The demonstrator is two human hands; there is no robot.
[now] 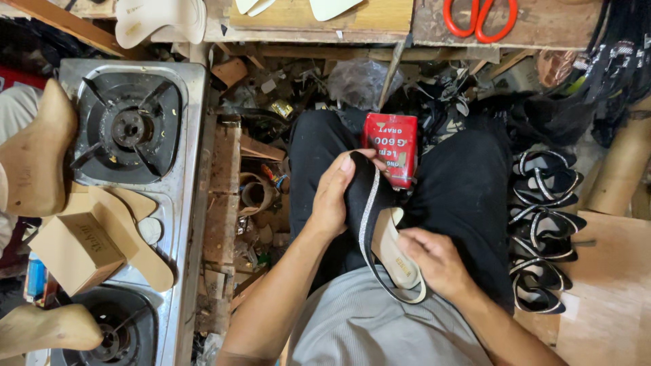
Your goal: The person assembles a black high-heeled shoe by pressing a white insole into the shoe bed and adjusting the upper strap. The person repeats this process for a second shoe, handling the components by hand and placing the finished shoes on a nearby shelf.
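Note:
My left hand [333, 198] grips the black upper of a sandal [369, 200] that has a strip of small shiny studs along it. My right hand [434, 261] holds the same sandal lower down, at its pale insole [397, 254]. The sandal rests over my lap, on black trousers [468, 196]. A red can [391, 146] stands between my knees, just beyond the left hand's fingertips.
A steel two-burner gas stove [169, 169] stands at left, with wooden shoe lasts [34, 159], a small cardboard box [74, 251] and pale insoles on it. Several finished black sandals [542, 230] lie in a row at right. Orange scissors [480, 17] lie on the wooden bench above. Scraps litter the floor.

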